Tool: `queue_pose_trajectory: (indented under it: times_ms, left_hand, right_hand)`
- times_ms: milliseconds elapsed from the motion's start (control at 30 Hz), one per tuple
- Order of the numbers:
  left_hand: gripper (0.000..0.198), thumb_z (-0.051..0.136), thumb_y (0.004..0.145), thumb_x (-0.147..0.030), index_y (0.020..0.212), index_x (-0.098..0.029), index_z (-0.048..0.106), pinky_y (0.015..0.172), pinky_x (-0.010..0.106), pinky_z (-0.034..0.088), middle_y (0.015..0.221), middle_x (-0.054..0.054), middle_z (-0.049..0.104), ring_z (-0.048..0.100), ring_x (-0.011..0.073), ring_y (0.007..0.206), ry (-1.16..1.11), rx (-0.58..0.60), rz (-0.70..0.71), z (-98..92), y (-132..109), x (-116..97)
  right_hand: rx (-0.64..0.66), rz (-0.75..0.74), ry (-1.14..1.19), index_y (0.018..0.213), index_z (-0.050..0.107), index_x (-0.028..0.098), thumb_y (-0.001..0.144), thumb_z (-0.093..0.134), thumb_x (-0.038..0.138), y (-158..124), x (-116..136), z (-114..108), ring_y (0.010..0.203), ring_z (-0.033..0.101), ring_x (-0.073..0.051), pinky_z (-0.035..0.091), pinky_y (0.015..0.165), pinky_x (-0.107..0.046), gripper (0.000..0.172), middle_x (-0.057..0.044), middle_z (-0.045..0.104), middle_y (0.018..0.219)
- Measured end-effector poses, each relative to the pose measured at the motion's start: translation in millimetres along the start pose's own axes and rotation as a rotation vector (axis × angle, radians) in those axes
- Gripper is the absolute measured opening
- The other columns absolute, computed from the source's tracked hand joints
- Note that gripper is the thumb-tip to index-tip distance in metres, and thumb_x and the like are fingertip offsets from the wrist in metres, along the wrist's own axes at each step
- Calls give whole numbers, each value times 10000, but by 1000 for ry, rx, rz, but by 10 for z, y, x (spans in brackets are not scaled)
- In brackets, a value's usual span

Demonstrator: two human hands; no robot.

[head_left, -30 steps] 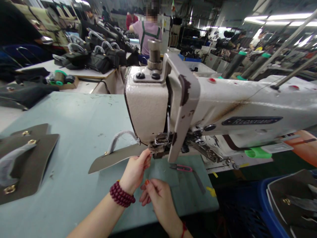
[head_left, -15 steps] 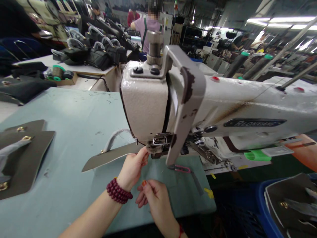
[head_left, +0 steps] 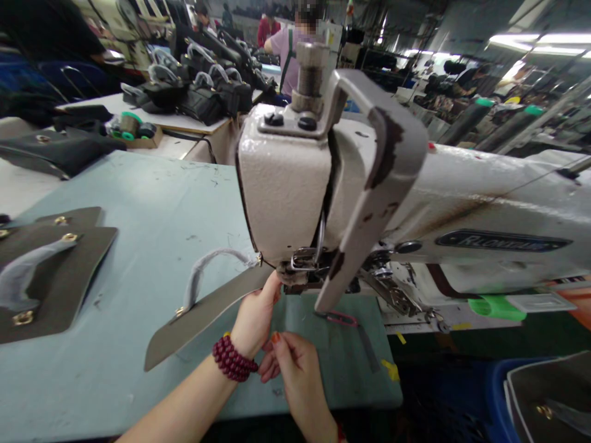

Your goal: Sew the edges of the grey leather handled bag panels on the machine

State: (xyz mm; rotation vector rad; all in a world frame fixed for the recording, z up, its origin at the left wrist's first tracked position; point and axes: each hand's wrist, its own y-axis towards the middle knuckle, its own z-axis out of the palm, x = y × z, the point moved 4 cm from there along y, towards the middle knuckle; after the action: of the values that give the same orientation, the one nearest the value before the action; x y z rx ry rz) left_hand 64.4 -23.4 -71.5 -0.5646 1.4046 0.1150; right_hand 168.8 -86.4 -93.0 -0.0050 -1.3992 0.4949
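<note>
My left hand (head_left: 255, 315), with a dark red bead bracelet (head_left: 233, 359) on the wrist, is closed on the edge of a grey-brown bag panel (head_left: 203, 320) beside the presser foot of a white sewing machine (head_left: 286, 191). The panel is curved and tilted, its far end hidden behind the machine head. A film-wrapped handle (head_left: 196, 277) stands up from it on gold fittings. Lower and to the right, my right hand (head_left: 298, 369) hovers near the left wrist, fingers curled in and thumb over them. Whatever it may pinch is hidden.
Another handled panel (head_left: 46, 277) lies on the green table (head_left: 152, 203) at left. Pink-handled thread snips (head_left: 341, 318) lie right of my hands. A blue basket (head_left: 494, 394) holds more panels at lower right. Black bags (head_left: 198, 101) and a person (head_left: 289, 61) are behind.
The panel has swung round, its near end coming toward me, and more of its handle shows. My left hand stays on its edge; the right hand keeps its curl. The view has shifted slightly.
</note>
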Motion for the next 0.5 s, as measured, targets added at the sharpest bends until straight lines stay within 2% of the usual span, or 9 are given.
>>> queue_pose_trajectory:
  times_ms: [100,233,300,367,500]
  left_hand:
    - [328,591,788,-457,587,-198,572,510,242,333,475,-58,405,387,128,488,8,-22,12,31,-68,22]
    - [283,579,805,-448,837,-188,687,533,238,368,472,-61,434,448,147,509,49,-33,52,67,-117,29]
    - [280,571,816,-445,869,-193,681,525,236,356,477,-64,413,431,145,509,50,-28,50,80,-106,28]
    - [272,562,832,-450,801,-194,650,508,233,329,493,-65,375,383,132,503,38,-1,19,102,-97,35]
    - [392,542,860,-490,614,-199,454,471,215,281,545,-64,331,301,98,501,-84,65,-35,95,-277,12]
  right_hand:
    - [3,-26,-31,642,584,145,917,471,559,-13,12,-45,414,526,-93,416,462,-178,509,-17,592,493]
    - [-33,-63,-119,559,542,154,928,471,524,-43,23,-115,453,534,-103,402,484,-182,527,-18,571,482]
    - [-39,-60,-122,567,547,153,928,472,521,-52,36,-125,459,538,-106,400,484,-183,520,-20,575,489]
    - [-24,-43,-102,595,563,149,929,468,520,-57,48,-118,452,542,-107,410,485,-185,508,-21,583,494]
    - [-45,-19,-91,679,613,132,919,490,517,-56,66,-173,458,568,-112,428,481,-186,470,-29,612,519]
